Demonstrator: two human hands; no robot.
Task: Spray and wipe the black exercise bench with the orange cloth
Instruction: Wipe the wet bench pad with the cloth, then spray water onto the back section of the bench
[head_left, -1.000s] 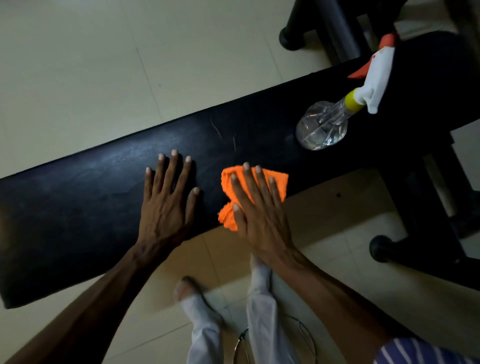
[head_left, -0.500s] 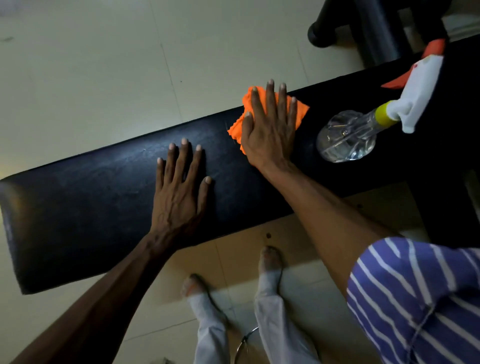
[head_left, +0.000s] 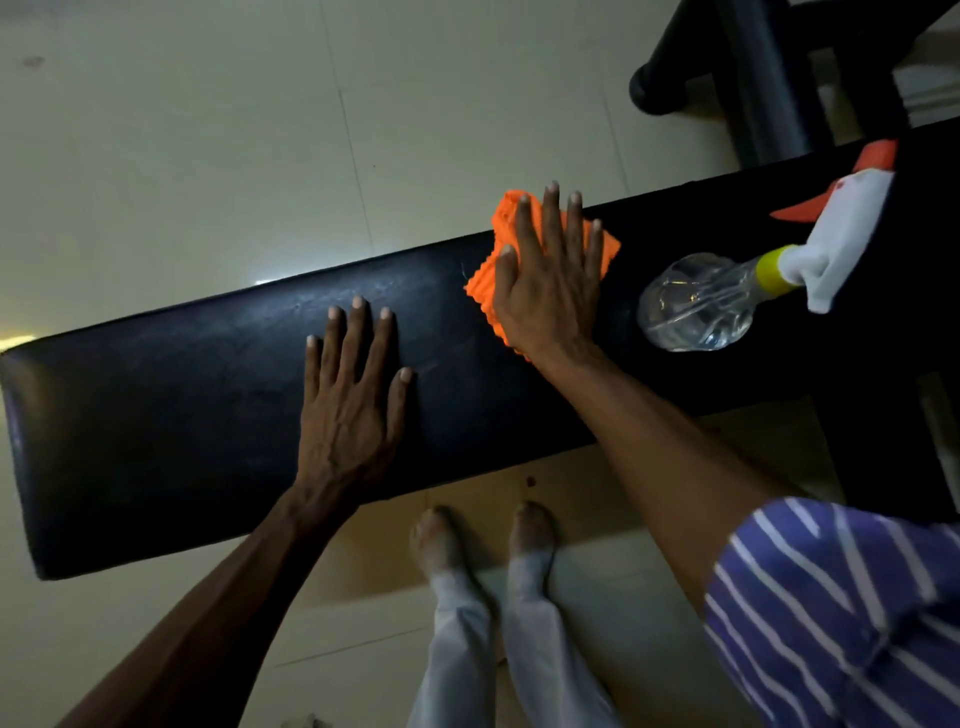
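right hand (head_left: 545, 280) pressing flat, fingers spread, on orange cloth (head_left: 608, 248) at black exercise bench (head_left: 156, 415) far edge | left hand (head_left: 350, 402) lying open, bracing | spray bottle (head_left: 727, 296) lying aside: spraying seemingly done | wiping underway, left end remaining

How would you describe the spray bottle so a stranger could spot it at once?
Find the long black bench crossing the floor. Toward its right end, just past the right hand pressing the orange cloth, lies the bottle. It is the only clear thing there, tipped on its side, with a yellow collar and white-and-orange trigger.

Pale tiled floor (head_left: 182, 156), dim light, black metal frame (head_left: 753, 78) beyond.
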